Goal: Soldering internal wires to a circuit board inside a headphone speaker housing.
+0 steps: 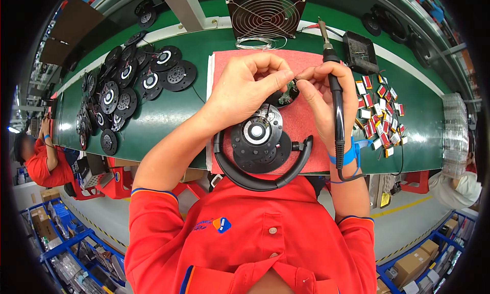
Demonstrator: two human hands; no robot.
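While R hand [326, 87] holds soldering iron [338, 110] — L hand [242, 87] near green PCB [291, 94].

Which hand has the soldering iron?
The right hand: the soldering iron lies across it, tip pointing away from the body, above a blue wrist strap. The left hand has neither.

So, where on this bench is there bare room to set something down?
Widest: the glossy green bench between the heaped black round discs and the pink mat. A narrower strip separates the red-and-white flat packs from the clear plastic stack. Crowded: mid-mat, with a curved black headband, left hand and right hand.
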